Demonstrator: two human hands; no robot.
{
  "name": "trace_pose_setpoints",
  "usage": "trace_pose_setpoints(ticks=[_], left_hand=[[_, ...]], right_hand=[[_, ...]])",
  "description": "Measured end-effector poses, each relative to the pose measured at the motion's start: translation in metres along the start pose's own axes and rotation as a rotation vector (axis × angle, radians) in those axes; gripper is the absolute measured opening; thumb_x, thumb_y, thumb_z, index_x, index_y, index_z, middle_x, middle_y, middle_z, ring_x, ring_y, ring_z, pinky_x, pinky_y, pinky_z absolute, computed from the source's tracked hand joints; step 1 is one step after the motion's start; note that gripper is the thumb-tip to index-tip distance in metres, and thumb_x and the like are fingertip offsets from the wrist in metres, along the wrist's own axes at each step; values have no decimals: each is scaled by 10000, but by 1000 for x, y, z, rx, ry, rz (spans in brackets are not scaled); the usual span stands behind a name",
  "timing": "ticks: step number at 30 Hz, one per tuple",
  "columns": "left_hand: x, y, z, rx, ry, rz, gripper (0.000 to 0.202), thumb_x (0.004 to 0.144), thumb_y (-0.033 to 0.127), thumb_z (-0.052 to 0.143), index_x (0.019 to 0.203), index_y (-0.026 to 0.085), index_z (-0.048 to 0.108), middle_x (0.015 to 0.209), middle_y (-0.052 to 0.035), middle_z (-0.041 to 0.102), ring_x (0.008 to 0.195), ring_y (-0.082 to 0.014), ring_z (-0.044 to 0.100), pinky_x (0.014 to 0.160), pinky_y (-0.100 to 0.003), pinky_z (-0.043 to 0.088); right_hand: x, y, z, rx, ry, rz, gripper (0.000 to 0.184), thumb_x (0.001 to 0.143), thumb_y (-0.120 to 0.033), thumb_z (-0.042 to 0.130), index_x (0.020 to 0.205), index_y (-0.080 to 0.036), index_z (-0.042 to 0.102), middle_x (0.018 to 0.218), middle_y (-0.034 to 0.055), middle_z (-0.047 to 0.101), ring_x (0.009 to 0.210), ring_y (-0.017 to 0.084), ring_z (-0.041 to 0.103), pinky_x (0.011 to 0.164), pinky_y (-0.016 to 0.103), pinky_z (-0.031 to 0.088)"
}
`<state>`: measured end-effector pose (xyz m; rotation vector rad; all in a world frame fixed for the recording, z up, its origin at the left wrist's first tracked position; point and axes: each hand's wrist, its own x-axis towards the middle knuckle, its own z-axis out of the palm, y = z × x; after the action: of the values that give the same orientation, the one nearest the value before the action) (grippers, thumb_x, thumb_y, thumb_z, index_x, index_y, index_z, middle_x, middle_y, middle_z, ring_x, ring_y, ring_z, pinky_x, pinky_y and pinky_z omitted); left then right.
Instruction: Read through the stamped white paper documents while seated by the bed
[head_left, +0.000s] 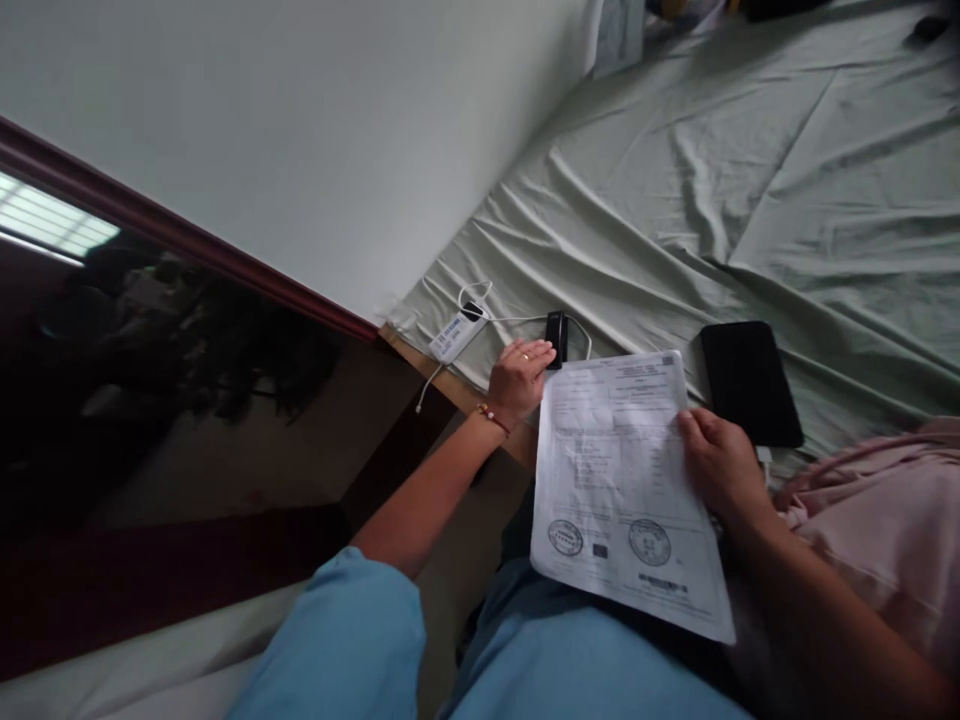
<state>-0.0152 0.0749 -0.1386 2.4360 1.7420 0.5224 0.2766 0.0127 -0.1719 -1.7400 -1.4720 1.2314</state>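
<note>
My right hand grips the right edge of a printed paper document, thumb on the front. The sheet is tilted over my lap, with two round stamps and a barcode near its bottom. My left hand, with a ring and a bead bracelet, reaches to the bed's edge. Its fingers are stretched out, and the tips touch the left side of a small black box-shaped object. The thumb is hidden.
A white power strip with a black plug and white cable lies at the bed corner. A black tablet-like device with a white cable rests on the wrinkled green sheet. Pink cloth is at right; a dark glossy panel stands at left.
</note>
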Motion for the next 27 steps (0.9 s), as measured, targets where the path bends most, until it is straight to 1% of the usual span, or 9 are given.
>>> trace_pose_setpoints(ticks=[5, 8, 11, 14, 18, 19, 22, 25, 27], left_hand=[[-6, 9, 5, 56, -4, -51, 501, 827, -13, 457, 1215, 203, 689, 1346, -60, 634, 1271, -227, 599, 1240, -565, 259], [-3, 11, 1, 12, -12, -96, 513, 811, -19, 453, 1178, 232, 708, 1326, -50, 647, 1198, -212, 642, 1235, -557, 267], [-1, 6, -6, -65, 23, -124, 464, 822, 14, 474, 1124, 256, 731, 1288, -23, 676, 1283, -211, 584, 1231, -526, 291], [-9, -2, -14, -198, 201, -237, 324, 905, 188, 518, 1168, 210, 707, 1276, -74, 677, 1323, -221, 534, 1186, -446, 375], [-40, 1, -19, -679, 404, -601, 411, 914, 495, 555, 1174, 188, 638, 1225, -105, 663, 1145, -201, 613, 1005, -325, 501], [-50, 7, -19, -862, 392, -673, 461, 906, 563, 537, 1158, 188, 625, 1189, -105, 669, 1105, -200, 627, 939, -306, 523], [-79, 31, -17, -1275, 181, -798, 663, 851, 750, 467, 1124, 166, 623, 1044, -128, 696, 1015, -236, 662, 795, -305, 544], [-102, 56, -9, -1402, -2, -879, 804, 761, 870, 459, 1034, 143, 666, 903, -144, 699, 969, -274, 672, 722, -321, 538], [-113, 66, -1, -1406, -17, -917, 794, 739, 867, 515, 1027, 145, 675, 872, -135, 698, 938, -274, 672, 709, -327, 533]], right_hand=[[0, -3, 0, -2, 10, -21, 497, 865, -628, 320, 728, -177, 480, 666, 65, 535, 616, 177, 511, 587, 264, 327], [0, -3, -1, -12, 13, -81, 508, 871, -646, 314, 712, -182, 448, 656, 56, 516, 611, 169, 491, 587, 265, 322], [-3, -5, 0, -22, -24, -161, 490, 891, -625, 319, 691, -186, 408, 637, 40, 477, 606, 153, 455, 593, 264, 312], [-9, -10, 4, 27, -103, -252, 500, 927, -619, 335, 678, -187, 376, 611, 15, 409, 584, 130, 397, 585, 259, 291], [-16, -14, 4, 181, -139, -318, 516, 980, -625, 376, 715, -181, 384, 639, 0, 386, 596, 115, 382, 581, 242, 301], [-16, -14, 4, 211, -121, -318, 508, 986, -619, 388, 734, -178, 401, 658, 2, 405, 607, 114, 391, 584, 238, 310], [-15, -10, 0, 239, -24, -301, 472, 996, -593, 409, 795, -170, 467, 704, 12, 459, 630, 116, 417, 595, 233, 328], [-12, -8, -2, 209, 73, -285, 449, 1000, -563, 408, 799, -169, 485, 694, 11, 461, 629, 116, 418, 600, 234, 327], [-11, -7, -2, 181, 114, -278, 451, 997, -555, 404, 771, -169, 464, 685, 11, 453, 629, 116, 415, 606, 237, 326]])
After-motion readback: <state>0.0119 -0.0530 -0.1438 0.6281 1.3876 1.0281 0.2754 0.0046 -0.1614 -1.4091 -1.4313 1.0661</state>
